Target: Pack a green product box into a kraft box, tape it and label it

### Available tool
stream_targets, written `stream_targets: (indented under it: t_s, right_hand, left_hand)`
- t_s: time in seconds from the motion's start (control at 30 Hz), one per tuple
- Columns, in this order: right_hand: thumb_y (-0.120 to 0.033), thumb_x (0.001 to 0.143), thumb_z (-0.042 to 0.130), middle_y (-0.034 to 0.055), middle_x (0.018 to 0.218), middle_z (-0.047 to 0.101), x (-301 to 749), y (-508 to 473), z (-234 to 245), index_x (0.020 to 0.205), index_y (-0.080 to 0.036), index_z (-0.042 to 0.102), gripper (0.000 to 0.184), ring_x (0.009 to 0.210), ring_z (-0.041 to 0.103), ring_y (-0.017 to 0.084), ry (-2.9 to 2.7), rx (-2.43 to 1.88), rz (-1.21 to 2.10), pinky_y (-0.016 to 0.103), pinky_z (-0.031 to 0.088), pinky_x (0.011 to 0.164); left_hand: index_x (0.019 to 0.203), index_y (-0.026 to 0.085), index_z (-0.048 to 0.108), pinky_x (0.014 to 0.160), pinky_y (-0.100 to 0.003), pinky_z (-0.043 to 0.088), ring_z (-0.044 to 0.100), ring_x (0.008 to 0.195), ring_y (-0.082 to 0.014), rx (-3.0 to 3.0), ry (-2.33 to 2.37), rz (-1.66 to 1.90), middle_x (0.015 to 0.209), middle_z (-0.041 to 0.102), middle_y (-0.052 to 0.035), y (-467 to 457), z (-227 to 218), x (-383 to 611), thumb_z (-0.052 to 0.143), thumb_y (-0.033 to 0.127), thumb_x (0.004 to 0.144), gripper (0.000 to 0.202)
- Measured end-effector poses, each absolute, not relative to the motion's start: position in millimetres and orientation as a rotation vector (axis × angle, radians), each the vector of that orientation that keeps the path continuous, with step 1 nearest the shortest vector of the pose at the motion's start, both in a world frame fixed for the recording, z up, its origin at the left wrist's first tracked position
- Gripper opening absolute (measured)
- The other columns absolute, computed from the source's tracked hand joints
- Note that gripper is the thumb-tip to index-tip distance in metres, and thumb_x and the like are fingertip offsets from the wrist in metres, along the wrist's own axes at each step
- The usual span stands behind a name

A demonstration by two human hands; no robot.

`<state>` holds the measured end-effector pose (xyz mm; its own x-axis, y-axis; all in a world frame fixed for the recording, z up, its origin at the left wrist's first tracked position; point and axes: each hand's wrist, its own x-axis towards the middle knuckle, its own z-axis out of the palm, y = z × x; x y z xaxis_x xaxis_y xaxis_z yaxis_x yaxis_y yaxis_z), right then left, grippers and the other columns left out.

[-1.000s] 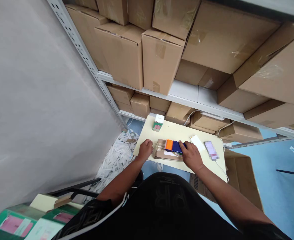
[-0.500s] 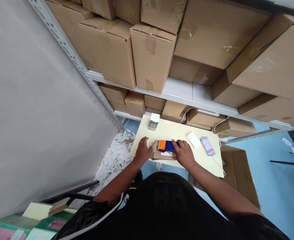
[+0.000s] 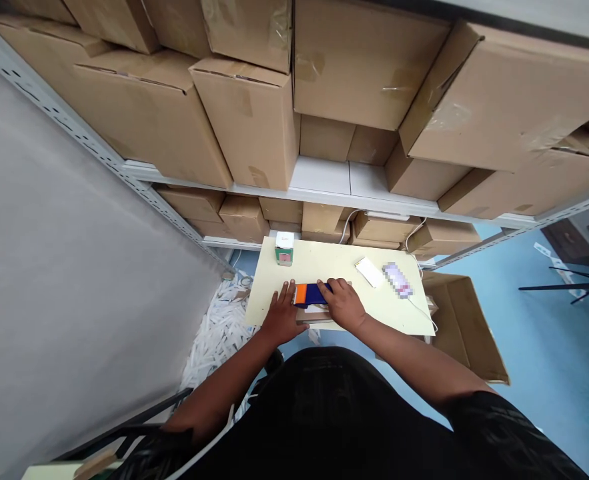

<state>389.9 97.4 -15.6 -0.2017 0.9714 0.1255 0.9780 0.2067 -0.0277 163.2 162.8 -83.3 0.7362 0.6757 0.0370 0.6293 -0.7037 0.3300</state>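
Observation:
A flat brown cardboard box lies near the front edge of the cream tabletop. Across its top sits a blue and orange tape dispenser, the orange end pointing left. My right hand is closed around the dispenser's blue right end and covers the right part of the box. Against the box's left end rests my left hand, fingers stretched out and thumb along the near side. What lies beneath the dispenser is partly hidden.
On the tabletop stand a small green and white box, a white flat item and a blurred-out phone-like item with a cable. Shelves of cardboard boxes rise behind. An open carton stands right; paper strips cover the floor left.
My left hand has flattened against the box's left end, where clear tape showed before. The dispenser has come closer to that end. The whole view has shifted.

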Motion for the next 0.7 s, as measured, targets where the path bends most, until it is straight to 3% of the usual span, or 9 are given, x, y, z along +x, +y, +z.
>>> stream_targets:
  t_s: [0.3,0.5,0.7]
  right_hand:
    - [-0.018,0.100,0.049,0.0185,0.126,0.060,379,96,-31,0.155,-0.019,0.049,0.055,0.108,0.050,0.031,-2.402,-1.979,-0.006,0.041,0.050,0.084]
    - [-0.017,0.100,0.050,0.0188,0.127,0.060,400,86,-35,0.155,-0.021,0.049,0.056,0.110,0.051,0.031,-2.449,-1.977,0.007,0.041,0.051,0.084]
    - [-0.011,0.096,0.051,0.0163,0.124,0.061,497,40,-19,0.155,-0.019,0.051,0.059,0.107,0.052,0.028,-2.388,-1.974,-0.024,0.041,0.051,0.094]
  left_hand:
    - [0.165,0.016,0.033,0.126,-0.060,0.022,0.014,0.161,-0.0419,2.717,0.904,0.152,0.173,0.020,-0.0214,168,-111,169,0.073,0.067,0.082,0.106]
    - [0.165,0.013,0.031,0.128,-0.059,0.016,0.013,0.161,-0.0414,2.745,0.942,0.183,0.173,0.020,-0.0219,158,-116,175,0.068,0.065,0.086,0.101]
    - [0.166,0.009,0.025,0.128,-0.057,0.018,0.016,0.161,-0.0409,2.730,0.968,0.171,0.172,0.021,-0.0243,163,-118,173,0.066,0.067,0.086,0.107]
